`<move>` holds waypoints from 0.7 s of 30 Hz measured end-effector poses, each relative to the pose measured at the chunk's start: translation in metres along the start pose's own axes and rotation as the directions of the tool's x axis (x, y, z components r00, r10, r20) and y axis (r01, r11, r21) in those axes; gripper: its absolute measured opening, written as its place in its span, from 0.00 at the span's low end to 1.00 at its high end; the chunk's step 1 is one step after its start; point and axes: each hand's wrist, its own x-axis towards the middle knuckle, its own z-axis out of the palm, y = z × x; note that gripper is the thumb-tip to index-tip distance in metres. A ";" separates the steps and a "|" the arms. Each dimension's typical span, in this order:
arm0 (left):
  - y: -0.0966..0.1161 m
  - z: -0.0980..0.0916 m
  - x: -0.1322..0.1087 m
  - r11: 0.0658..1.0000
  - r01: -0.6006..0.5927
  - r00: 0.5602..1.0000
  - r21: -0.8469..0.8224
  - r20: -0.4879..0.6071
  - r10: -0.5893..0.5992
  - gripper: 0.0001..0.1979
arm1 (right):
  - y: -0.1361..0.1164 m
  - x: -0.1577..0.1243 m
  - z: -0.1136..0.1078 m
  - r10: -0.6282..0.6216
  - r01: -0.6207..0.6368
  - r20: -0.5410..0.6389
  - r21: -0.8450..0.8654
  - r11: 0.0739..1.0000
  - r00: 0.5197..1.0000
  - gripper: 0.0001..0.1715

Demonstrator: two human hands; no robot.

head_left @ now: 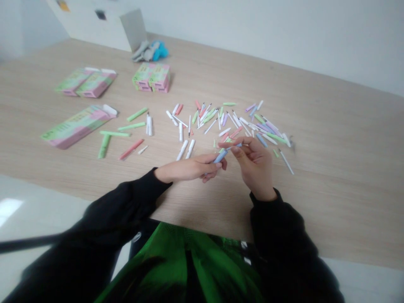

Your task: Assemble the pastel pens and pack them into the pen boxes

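Note:
My left hand point(202, 167) is closed around a blue pen barrel point(221, 155) that points up and to the right. Close above its end, my right hand point(254, 162) pinches a slim blue pen part point(237, 145) with a thin pale end toward the barrel. Whether the two parts touch I cannot make out. Just beyond my hands lies a loose pile of pen parts: white refills with dark tips point(217, 119), green, pink, purple and blue barrels and caps. Two white pen parts point(186, 149) lie side by side near my left wrist.
On the left stand a long pink-green carton point(78, 126) with an open flap, two similar cartons point(86, 82) and stacked small boxes point(152, 76). Green tubes point(131, 126) and a red pen point(131, 149) lie nearer. Grey and blue gloves point(150, 51) rest behind, beside a white box point(132, 29).

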 end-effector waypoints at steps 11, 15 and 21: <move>-0.001 -0.008 0.000 0.993 -0.042 0.999 0.113 -0.028 0.045 0.18 | 0.004 0.000 -0.004 0.000 0.016 0.116 -0.140 0.990 0.993 0.09; 0.001 -0.010 -0.002 0.985 -0.065 0.997 0.161 -0.041 0.072 0.19 | 0.003 -0.001 -0.007 0.043 0.008 0.256 -0.196 0.981 0.966 0.17; 0.008 -0.014 -0.005 0.981 -0.114 0.985 0.158 -0.111 0.132 0.19 | 0.005 -0.001 -0.007 -0.002 0.009 0.290 -0.025 1.000 0.957 0.26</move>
